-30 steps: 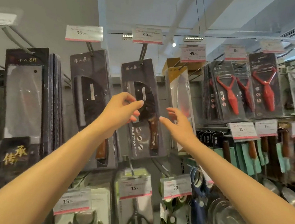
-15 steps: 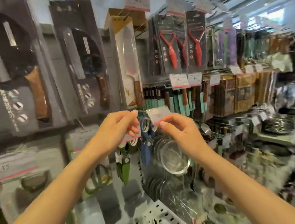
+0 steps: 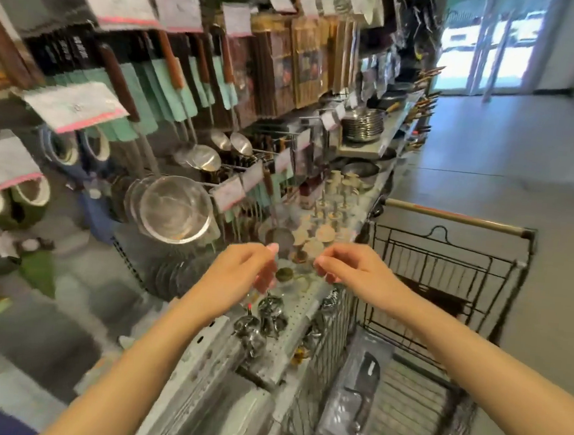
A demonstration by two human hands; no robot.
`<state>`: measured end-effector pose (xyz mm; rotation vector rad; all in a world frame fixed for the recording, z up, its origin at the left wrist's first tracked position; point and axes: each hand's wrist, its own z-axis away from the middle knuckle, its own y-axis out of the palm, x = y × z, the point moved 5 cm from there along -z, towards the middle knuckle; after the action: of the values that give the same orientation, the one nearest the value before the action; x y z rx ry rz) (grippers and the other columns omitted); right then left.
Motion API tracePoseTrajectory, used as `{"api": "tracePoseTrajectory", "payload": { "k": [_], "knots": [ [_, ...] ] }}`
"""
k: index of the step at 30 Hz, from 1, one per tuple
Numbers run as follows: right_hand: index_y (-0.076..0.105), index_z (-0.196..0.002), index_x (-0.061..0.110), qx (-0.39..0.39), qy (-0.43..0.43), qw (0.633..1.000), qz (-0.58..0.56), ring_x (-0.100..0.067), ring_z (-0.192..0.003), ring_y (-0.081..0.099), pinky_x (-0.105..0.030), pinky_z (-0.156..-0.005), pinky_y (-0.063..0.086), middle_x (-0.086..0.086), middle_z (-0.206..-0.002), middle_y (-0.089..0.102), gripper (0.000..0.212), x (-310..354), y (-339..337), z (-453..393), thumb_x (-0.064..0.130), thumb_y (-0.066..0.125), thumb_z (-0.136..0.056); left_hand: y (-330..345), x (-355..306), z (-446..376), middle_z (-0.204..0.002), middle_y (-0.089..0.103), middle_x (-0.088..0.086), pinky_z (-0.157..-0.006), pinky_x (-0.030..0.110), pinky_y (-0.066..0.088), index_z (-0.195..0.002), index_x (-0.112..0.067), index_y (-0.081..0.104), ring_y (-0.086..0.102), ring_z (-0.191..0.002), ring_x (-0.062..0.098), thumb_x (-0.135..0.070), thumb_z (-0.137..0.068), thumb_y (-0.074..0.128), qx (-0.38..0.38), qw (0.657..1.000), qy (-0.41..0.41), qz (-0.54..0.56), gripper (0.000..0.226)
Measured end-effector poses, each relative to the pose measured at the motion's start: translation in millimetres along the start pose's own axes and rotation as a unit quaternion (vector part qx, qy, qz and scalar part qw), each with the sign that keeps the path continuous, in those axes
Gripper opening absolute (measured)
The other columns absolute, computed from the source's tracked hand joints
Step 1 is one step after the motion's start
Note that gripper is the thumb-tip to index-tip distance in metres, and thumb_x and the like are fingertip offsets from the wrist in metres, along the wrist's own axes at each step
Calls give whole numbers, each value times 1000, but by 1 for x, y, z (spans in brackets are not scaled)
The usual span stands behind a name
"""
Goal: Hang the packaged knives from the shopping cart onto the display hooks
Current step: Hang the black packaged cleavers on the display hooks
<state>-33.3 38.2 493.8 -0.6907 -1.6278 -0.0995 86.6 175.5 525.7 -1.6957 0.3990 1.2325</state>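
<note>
Hovering side by side, both hands are raised over the shelf edge, apart from each other and holding nothing. Left hand [image 3: 240, 268]: fingers loosely curled, thumb tip near the forefinger, nothing between them. Right hand [image 3: 353, 269]: fingers loosely bent, palm down, likewise bare.

Knife pack [image 3: 356, 391]: one dark package showing a black cleaver, lying tilted against the left wall inside the cart, below and well apart from the hands.

Cart [image 3: 457, 222]: black wire basket with a wooden-coloured handle bar, standing on the floor just beside the shelf, to the right of it.

Shelf [image 3: 278, 350]: pale perforated ledge carrying small shiny metal pieces directly under the hands, and rows of small cream-coloured items farther along.

Strainers [image 3: 174, 213]: round metal mesh bowls hanging on hooks, left of the hands.

Spatulas [image 3: 172, 84]: teal blades with brown handles, hanging in rows above the strainers.

Price tags [image 3: 76, 106]: white cards with pink lower edges, clipped at the hook ends; print too blurred to read.

Pans [image 3: 363, 125]: stacked metal ones on the far ledge.

Floor [image 3: 490, 147]: pale grey, running to a bright glass doorway.
</note>
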Motion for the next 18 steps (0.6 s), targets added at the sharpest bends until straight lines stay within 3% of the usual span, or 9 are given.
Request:
{"api": "tracePoseTrajectory", "payload": {
  "k": [2, 5, 8, 12, 15, 18],
  "knots": [
    [65, -81, 10, -16, 43, 999, 9, -5, -66, 57, -18, -65, 45, -2, -74, 62, 17, -37, -20, 17, 16, 55, -94, 39, 11, -11, -54, 59, -7, -59, 21, 40, -64, -10, 54, 51, -50, 6, -33, -98, 43, 31, 999, -14, -1, 44],
    [65, -82, 7, -23, 109, 993, 34, -15, -69, 55, -27, -69, 45, -12, -76, 61, 22, -98, -40, 40, 21, 54, -95, 95, 33, -26, -66, 65, 8, -60, 25, 43, -65, -11, 56, 55, -54, 13, -30, -99, 42, 68, 996, -49, 18, 41],
    [65, -84, 5, -25, 171, 984, 31, -17, -73, 57, -32, -72, 47, -10, -78, 61, 22, -157, -51, 59, 21, 53, -95, 144, 64, -39, -65, 63, 10, -52, 17, 45, -71, -9, 57, 55, -48, 8, -27, -99, 42, 92, 989, -100, 51, 37],
    [63, -85, 7, -30, 244, 969, 15, -11, -66, 55, -20, -65, 46, -5, -76, 59, 18, -223, -52, 82, 14, 50, -96, 202, 112, -58, -52, 58, 4, -40, 14, 40, -68, -6, 55, 52, -38, 6, -22, -100, 42, 134, 970, -188, 72, 38],
    [60, -83, 17, -47, 292, 955, -3, -5, -68, 55, -20, -66, 47, 0, -81, 60, 17, -269, -48, 93, 15, 49, -96, 234, 153, -74, -61, 63, 4, -44, 16, 43, -74, -6, 59, 59, -51, 11, -28, -99, 43, 163, 960, -224, 31, 38],
    [61, -96, 15, -53, 323, 945, -10, -5, -76, 58, -18, -68, 46, 4, -86, 61, 14, -308, -43, 97, 20, 47, -97, 262, 193, -93, -81, 67, 8, -59, 23, 50, -90, -3, 62, 62, -68, 17, -34, -98, 43, 204, 951, -230, -9, 37]
  ]
}}
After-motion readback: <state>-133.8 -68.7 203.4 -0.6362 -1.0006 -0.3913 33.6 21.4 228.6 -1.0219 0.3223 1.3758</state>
